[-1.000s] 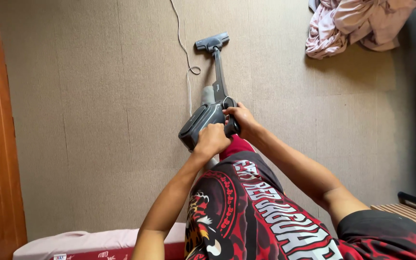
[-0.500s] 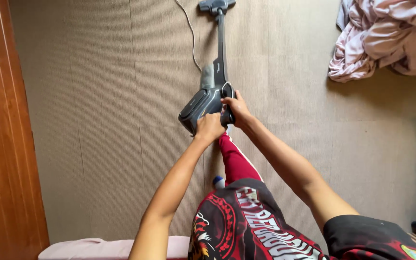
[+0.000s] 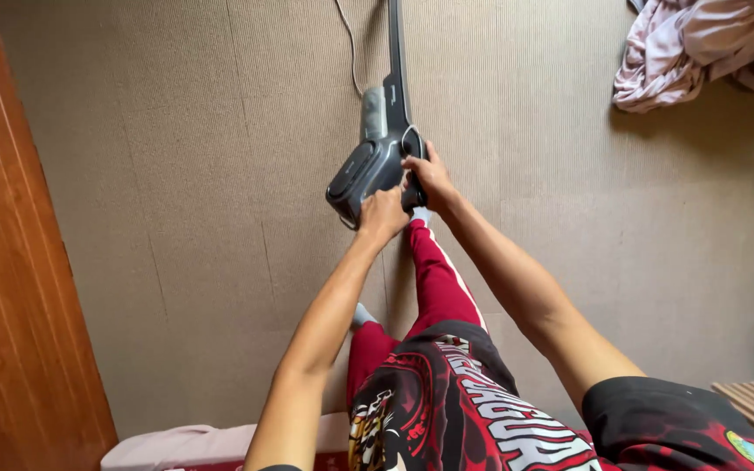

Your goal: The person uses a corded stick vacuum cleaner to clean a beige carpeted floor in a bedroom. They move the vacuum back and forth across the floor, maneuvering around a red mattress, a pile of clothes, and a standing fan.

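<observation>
A dark grey stick vacuum (image 3: 375,157) stretches out over the grey carpet, its wand (image 3: 397,52) running up out of the top of the view, so the floor head is hidden. My right hand (image 3: 428,177) is wrapped around the handle at the vacuum's rear. My left hand (image 3: 383,215) grips the underside of the motor body just beside it. Both arms are stretched forward. My legs in red trousers (image 3: 434,279) step forward below the hands.
A crumpled pink cloth pile (image 3: 700,48) lies at the top right. A thin white cable (image 3: 348,44) trails on the carpet left of the wand. A brown wooden panel (image 3: 10,288) lines the left side. A pale pink object (image 3: 211,443) sits at the bottom edge.
The vacuum has been pushed farther forward, and its floor head has left the top of the view. My arms have stretched out and my front leg has stepped ahead.
</observation>
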